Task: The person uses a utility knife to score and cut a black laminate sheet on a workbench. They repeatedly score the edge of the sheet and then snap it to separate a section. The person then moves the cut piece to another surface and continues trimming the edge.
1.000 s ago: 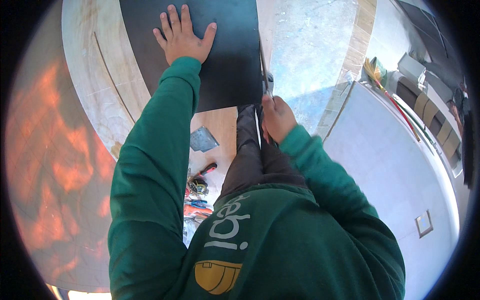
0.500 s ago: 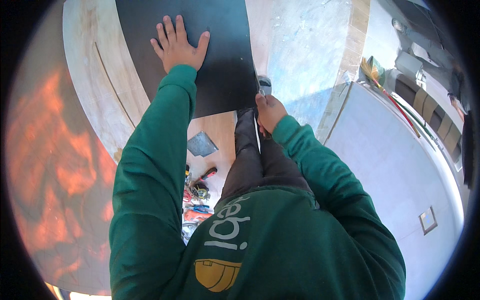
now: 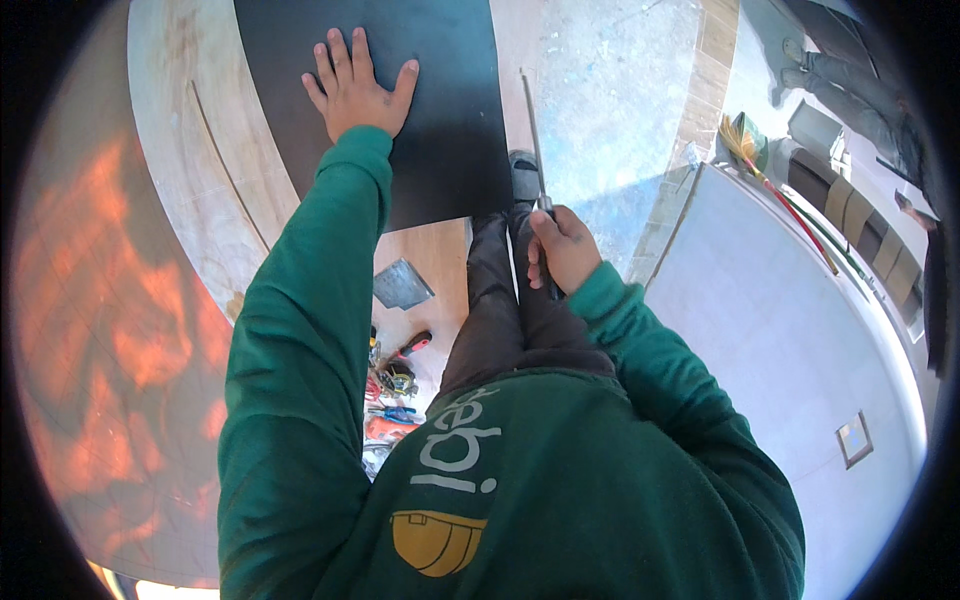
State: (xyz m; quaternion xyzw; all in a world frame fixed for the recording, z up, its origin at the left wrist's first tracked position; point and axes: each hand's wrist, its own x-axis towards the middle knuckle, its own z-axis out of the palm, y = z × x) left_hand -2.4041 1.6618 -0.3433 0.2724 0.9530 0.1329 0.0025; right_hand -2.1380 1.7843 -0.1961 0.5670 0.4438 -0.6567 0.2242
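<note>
Black board (image 3: 450,150) under L hand (image 3: 360,105); wht panel (image 3: 770,350) R; blue-smudged flr (image 3: 610,100).

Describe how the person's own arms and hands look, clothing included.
The left sleeve and right sleeve are long, plain green and creased, each ending in a matching cuff. The left hand and right hand are ungloved; no rings show on the left hand's fingers. A small mark shows on the back of the left hand.

Indoor workshop or work site: loose hand tools (image 3: 398,378) at lower centre; smeared pale surface (image 3: 610,100) upper right of centre.
</note>
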